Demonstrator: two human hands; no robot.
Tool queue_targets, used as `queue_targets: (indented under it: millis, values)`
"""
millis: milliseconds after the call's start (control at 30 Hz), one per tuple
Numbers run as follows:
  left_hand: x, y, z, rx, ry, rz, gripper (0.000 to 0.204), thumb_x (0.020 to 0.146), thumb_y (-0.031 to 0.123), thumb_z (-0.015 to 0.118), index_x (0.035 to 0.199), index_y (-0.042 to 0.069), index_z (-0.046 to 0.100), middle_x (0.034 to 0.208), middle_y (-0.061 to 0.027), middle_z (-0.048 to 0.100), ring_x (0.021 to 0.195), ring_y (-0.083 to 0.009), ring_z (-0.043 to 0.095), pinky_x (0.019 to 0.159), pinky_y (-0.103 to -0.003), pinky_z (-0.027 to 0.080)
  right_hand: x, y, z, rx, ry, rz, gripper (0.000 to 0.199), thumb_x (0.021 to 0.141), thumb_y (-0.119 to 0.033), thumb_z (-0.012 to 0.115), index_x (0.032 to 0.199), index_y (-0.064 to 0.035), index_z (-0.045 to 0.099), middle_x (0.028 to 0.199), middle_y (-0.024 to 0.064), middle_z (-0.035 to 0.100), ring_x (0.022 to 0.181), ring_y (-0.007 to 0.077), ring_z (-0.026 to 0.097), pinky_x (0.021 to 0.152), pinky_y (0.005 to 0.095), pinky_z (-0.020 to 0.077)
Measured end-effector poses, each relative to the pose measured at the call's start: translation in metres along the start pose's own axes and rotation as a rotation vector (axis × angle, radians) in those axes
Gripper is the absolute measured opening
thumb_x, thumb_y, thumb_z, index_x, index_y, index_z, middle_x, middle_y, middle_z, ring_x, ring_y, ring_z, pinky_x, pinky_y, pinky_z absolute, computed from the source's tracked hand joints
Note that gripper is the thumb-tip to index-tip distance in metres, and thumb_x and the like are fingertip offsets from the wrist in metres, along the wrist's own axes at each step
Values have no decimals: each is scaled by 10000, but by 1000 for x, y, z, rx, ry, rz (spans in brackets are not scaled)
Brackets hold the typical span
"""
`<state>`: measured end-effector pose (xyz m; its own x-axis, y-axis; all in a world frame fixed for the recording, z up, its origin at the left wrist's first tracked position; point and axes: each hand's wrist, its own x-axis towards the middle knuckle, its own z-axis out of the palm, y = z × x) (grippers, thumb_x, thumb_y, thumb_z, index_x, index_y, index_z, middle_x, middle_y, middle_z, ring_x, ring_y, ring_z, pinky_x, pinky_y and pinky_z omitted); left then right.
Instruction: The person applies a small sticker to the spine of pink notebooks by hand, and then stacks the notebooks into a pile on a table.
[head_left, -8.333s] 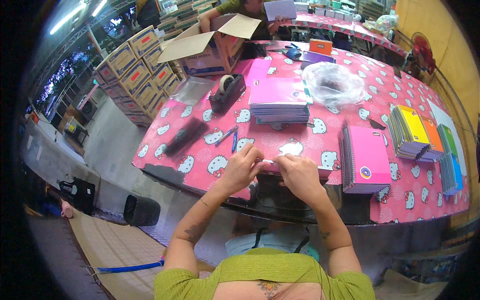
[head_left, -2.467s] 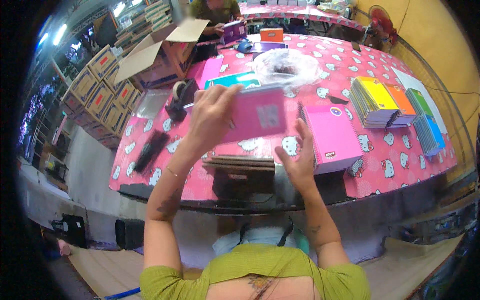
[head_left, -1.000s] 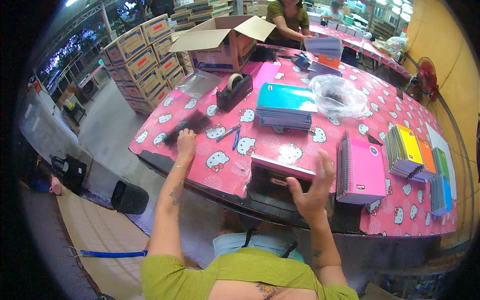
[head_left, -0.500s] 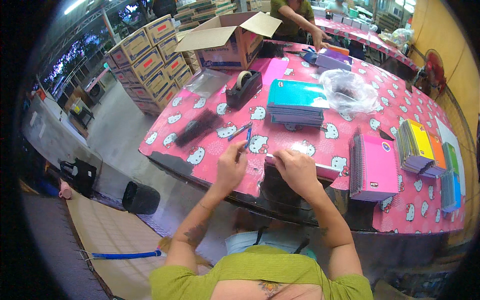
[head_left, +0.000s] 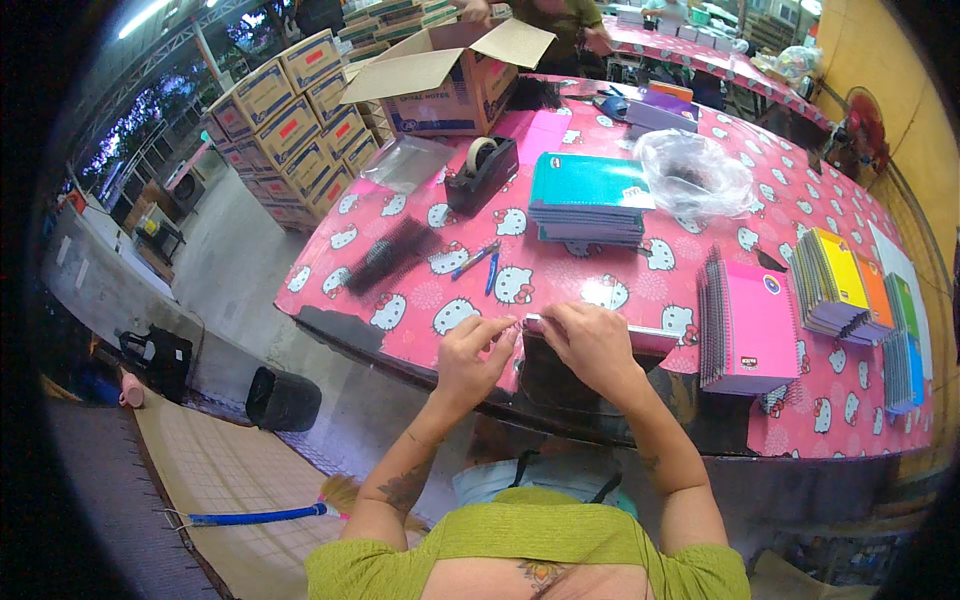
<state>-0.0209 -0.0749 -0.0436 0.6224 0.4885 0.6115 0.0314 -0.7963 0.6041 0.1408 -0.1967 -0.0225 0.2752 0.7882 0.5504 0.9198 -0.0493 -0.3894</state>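
Note:
Right at the table's near edge, my right hand (head_left: 590,345) pinches the left corner of a flat thing with a thin pale edge (head_left: 652,333). Its dark front lies mostly in shadow, so its exact kind is unclear. My left hand (head_left: 475,358) is closed, thumb and fingertips together, just left of that corner. Whatever is between those fingertips is too small to make out. Beyond my left hand lie a blue pen (head_left: 492,272) and another pen (head_left: 474,260). A stack of teal notebooks (head_left: 590,185) sits farther off, and pink spiral notebooks (head_left: 750,320) are to the right.
A black tape dispenser (head_left: 482,178), a clear plastic bag (head_left: 695,175) and an open carton (head_left: 440,95) occupy the far side. Yellow spiral notebooks (head_left: 832,280) and others line the right edge. Another person (head_left: 560,35) stands across the table. A dark bin (head_left: 283,398) is on the floor.
My left hand has moved right, away from the blue pen at its fingertips, to beside my right hand. My right hand has shifted slightly left. The person opposite has drawn an arm back.

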Motion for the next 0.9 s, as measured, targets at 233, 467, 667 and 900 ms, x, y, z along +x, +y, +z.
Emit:
queue_targets:
  millis: [233, 467, 667, 900]
  values:
    - [12, -7, 0, 42, -100, -50, 184, 927, 134, 690, 1076, 28, 710, 827, -100, 657, 646, -172, 607, 584, -306, 488, -2, 2, 1, 14, 9, -23, 175, 899, -257, 669, 874, -84, 660, 776, 102, 665, 712, 305, 671, 636, 429, 531]
    - [38, -14, -7, 23, -386, 87, 309, 926, 171, 693, 1204, 54, 627, 996, -125, 676, 775, -232, 648, 648, -323, 513, -3, 3, -5, -3, -49, -54, 173, 891, -215, 670, 1008, -89, 690, 876, 103, 672, 781, 315, 677, 677, 429, 547]
    - [44, -26, -5, 75, -472, 130, 303, 925, 185, 692, 1196, 63, 635, 996, -123, 650, 778, -242, 645, 657, -344, 519, -3, 8, -6, 110, -16, -48, 182, 881, -184, 679, 1011, -57, 667, 963, 119, 655, 816, 323, 676, 685, 430, 553]
    - [51, 1, -8, 51, -486, 71, 271, 941, 294, 651, 1135, 105, 641, 930, -96, 596, 911, -300, 630, 814, -431, 487, -12, -3, -25, -189, 117, -138, 195, 809, -166, 735, 966, -91, 647, 933, 95, 643, 822, 294, 680, 760, 433, 517]
